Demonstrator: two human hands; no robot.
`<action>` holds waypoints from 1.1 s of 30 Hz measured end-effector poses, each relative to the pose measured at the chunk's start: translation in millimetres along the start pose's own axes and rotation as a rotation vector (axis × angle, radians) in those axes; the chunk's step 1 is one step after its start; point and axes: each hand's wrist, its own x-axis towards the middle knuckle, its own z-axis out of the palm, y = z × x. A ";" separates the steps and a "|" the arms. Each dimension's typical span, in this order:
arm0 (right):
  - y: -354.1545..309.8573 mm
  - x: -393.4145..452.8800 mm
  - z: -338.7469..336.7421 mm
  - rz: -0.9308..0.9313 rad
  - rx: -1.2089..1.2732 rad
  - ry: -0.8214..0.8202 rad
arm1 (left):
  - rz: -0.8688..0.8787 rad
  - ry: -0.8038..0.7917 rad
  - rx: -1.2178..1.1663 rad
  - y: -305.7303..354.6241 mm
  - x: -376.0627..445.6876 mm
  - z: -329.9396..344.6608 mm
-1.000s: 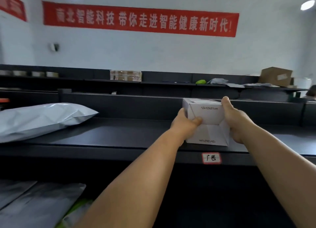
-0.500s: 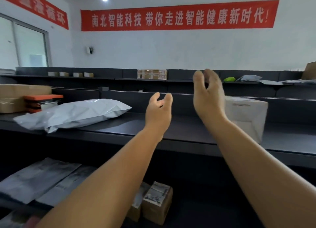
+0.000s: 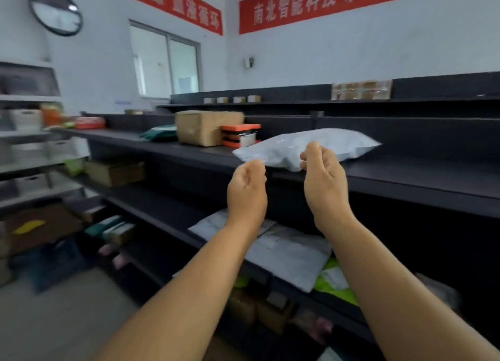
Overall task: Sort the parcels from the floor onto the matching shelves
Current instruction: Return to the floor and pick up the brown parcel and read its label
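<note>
Head view: the left hand (image 3: 246, 193) and right hand (image 3: 324, 184) are raised, fingers loosely curled, holding nothing (backs toward camera); a white padded parcel (image 3: 305, 148) lies on the dark shelf (image 3: 422, 182).

parcel depot | dark shelves (image 3: 405, 176) | stacked parcels (image 3: 208, 128)

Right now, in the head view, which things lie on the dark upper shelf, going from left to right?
Red flat box → green bag → brown cardboard box → orange and black stack → white poly mailer.
</note>
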 end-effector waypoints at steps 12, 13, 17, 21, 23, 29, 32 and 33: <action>81.7 -107.2 254.4 0.254 0.101 -0.435 | -0.171 0.467 0.102 -87.3 26.5 -246.9; 91.4 -113.1 273.5 0.274 0.100 -0.470 | -0.184 0.497 0.107 -96.2 30.0 -264.0; 128.9 -124.4 341.9 0.293 0.085 -0.582 | -0.246 0.593 0.118 -135.2 52.5 -323.0; 164.0 -115.1 407.9 0.304 0.087 -0.667 | -0.289 0.658 0.143 -170.0 87.5 -373.4; 180.7 -100.8 454.1 0.314 0.088 -0.738 | -0.294 0.728 0.145 -185.2 116.9 -403.5; 220.7 -77.2 568.6 0.377 0.055 -0.864 | -0.327 0.866 0.166 -220.1 173.4 -483.3; 236.1 -76.8 617.7 0.405 0.055 -0.921 | -0.352 0.933 0.169 -233.8 189.9 -520.9; 240.6 -78.4 635.3 0.418 0.054 -0.943 | -0.355 0.959 0.170 -239.0 196.0 -536.0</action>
